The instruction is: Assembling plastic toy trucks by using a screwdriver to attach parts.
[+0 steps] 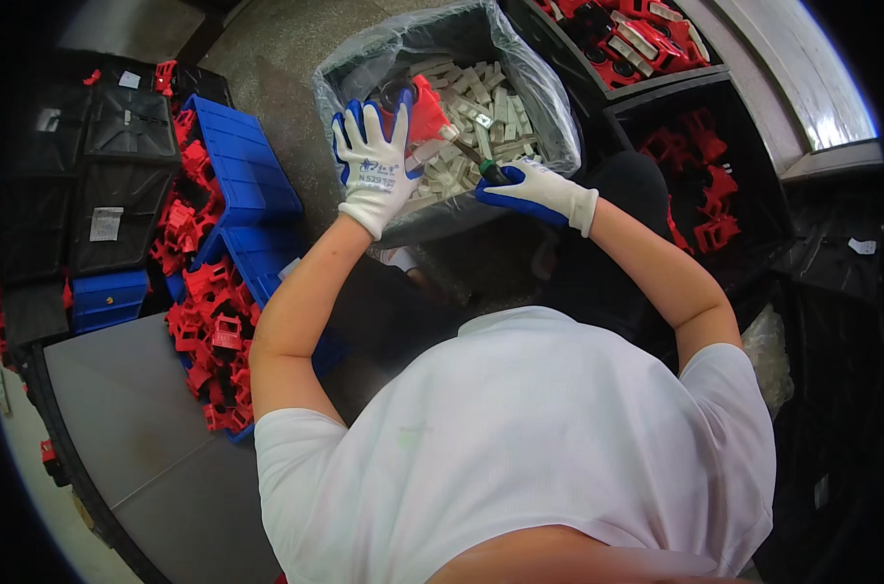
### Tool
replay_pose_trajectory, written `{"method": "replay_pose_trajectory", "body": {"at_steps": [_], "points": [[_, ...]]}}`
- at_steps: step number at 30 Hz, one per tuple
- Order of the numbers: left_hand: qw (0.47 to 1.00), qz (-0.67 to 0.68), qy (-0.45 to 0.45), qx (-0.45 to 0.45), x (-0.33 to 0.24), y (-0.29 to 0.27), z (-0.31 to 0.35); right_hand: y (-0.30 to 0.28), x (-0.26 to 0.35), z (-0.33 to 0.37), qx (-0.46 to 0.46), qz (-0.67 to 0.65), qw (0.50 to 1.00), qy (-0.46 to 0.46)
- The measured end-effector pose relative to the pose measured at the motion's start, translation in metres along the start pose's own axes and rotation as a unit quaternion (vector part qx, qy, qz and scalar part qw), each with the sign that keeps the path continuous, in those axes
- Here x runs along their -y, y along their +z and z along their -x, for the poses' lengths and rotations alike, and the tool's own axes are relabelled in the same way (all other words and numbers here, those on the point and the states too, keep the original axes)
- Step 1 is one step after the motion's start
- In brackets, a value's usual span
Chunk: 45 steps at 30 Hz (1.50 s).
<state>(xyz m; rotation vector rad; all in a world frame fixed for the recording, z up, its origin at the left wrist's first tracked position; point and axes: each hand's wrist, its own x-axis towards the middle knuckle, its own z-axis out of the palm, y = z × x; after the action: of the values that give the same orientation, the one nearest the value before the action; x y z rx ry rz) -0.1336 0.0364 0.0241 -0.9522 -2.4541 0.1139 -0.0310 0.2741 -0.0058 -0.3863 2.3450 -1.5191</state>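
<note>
- While both arms reach up toward 12 o'clock, the elbows are bent and flared out, one at 8 and the other around 3.
- Left hand [374, 180] is at 11, back of the glove facing up, fingers fanned and pointing at 12. They're up against the red toy vehicle part [427, 112], but the palm side is hidden, so can't tell how tight that grip is.
- Right hand [541, 193] sits between 1 and 2, wrist angled in toward 10, fingers curled together and clamped on a green-handled tool [490, 172]. Its shaft aims at 10, tip right by the red part.
- That red part is just shy of 12, above a bin with a clear plastic liner [556, 92] and loads of pale blocks [451, 177] inside.
- Around the edges: blue crates [252, 161] of red parts at 9 to 10, black crates [625, 109] with more at 1 to 2.
</note>
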Motion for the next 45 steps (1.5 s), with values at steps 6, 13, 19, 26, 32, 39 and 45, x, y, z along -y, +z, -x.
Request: {"method": "replay_pose_trajectory", "body": {"at_steps": [6, 13, 19, 26, 32, 39, 45], "points": [[0.995, 0.089, 0.015, 0.034, 0.0, -0.018, 0.002, 0.031, -0.01, 0.009, -0.102, 0.002, 0.991, 0.087], [0.347, 0.772, -0.468, 0.255, 0.055, -0.004, 0.002, 0.009, 0.024, 0.015, -0.158, 0.485, 0.859, -0.046], [0.066, 0.85, -0.333, 0.403, 0.045, 0.016, 0.032, -0.025, 0.045, 0.031, -0.04, 0.662, 0.734, -0.149], [0.027, 0.931, -0.261, 0.252, 0.015, 0.01, 0.027, -0.062, 0.065, 0.06, -0.027, 0.727, 0.68, -0.093], [0.243, 0.926, -0.263, 0.122, 0.015, -0.01, 0.012, -0.082, 0.064, 0.071, 0.062, 0.181, 0.98, 0.045], [0.501, 0.838, -0.213, 0.028, 0.017, -0.016, 0.011, -0.079, 0.091, 0.068, 0.143, 0.136, 0.96, 0.196], [0.568, 0.782, -0.252, 0.054, 0.002, -0.039, 0.004, -0.075, 0.076, 0.06, 0.149, 0.177, 0.948, 0.219]]}}
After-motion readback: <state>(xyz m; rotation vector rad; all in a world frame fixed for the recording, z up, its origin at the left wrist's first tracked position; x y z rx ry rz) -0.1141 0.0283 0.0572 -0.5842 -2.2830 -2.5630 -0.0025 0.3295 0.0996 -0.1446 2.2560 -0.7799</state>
